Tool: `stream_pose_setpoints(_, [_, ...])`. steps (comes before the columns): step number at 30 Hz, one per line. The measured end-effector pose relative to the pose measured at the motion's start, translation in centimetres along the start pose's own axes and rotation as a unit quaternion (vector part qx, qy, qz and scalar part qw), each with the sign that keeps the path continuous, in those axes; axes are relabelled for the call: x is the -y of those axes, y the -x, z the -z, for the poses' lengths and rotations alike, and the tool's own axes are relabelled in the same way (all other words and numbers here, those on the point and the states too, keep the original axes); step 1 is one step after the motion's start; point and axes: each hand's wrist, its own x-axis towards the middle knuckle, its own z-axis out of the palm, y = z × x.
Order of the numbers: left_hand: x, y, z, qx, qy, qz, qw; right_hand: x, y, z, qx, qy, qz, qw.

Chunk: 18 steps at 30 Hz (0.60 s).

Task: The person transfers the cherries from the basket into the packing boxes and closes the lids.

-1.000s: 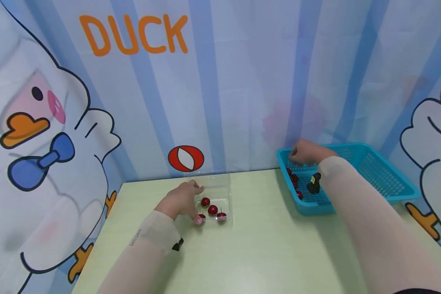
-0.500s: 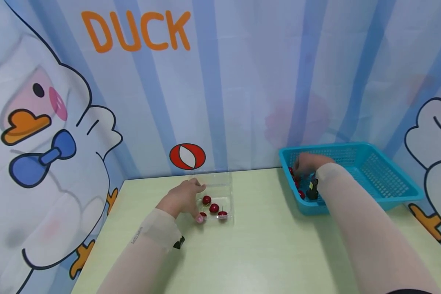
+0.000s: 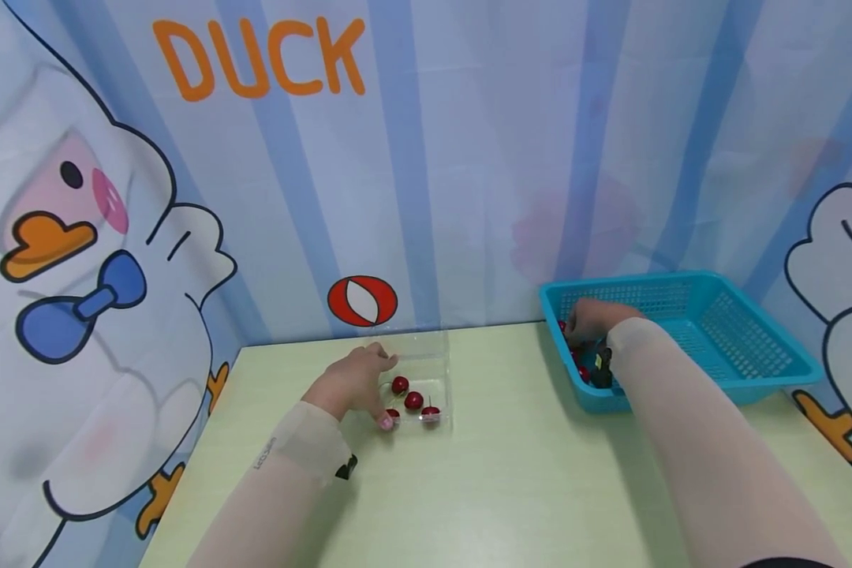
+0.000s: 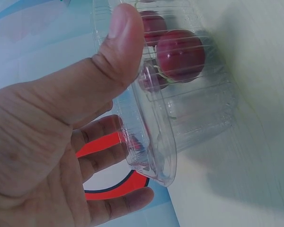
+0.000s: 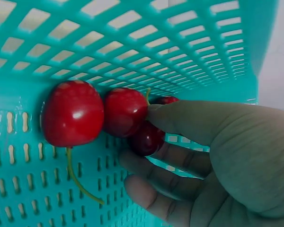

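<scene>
1. Cherries (image 5: 124, 111) are being picked from the near-left corner of the basket (image 3: 745, 347), which sits at the right of the table (image 3: 511, 489).
2. A dark cherry (image 5: 146, 138) is pinched by the right hand (image 5: 213, 161) between thumb and curled fingers (image 5: 165, 163). Two brighter cherries lie just beside it against the basket wall.
3. The grip is best kept on the fruit body with light pressure, judged from the soft skin; the stem (image 5: 78, 182) of the neighbouring cherry is best left untouched so that only one fruit lifts.
4. The clear box (image 4: 180, 94) is steadied by the left hand (image 4: 61, 142): its edge is pinched between the thumb (image 4: 118, 52) above and curled fingers (image 4: 104, 146) below. Cherries already lie in the box (image 3: 413, 401).
5. The box is best held flat on the table so that its contents do not roll.
6. Writing: "DUCK" (image 3: 255, 63) is printed in orange on the backdrop. Small print on the left sleeve (image 3: 263, 456) cannot be read.
</scene>
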Motion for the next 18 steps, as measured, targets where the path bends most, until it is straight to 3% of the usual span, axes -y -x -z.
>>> stream_pose_setpoints(11, [-0.1,0.0,0.0,0.002,0.005,0.005,1.0,0.6,0.5,1.5,-0.02,0.015,0.0,1.0])
stream_pose_setpoints(18, [0.0,-0.2,-0.1,0.0,0.001,0.0,1.0,2.9,2.1,3.7,-0.052,0.032,0.028,0.998])
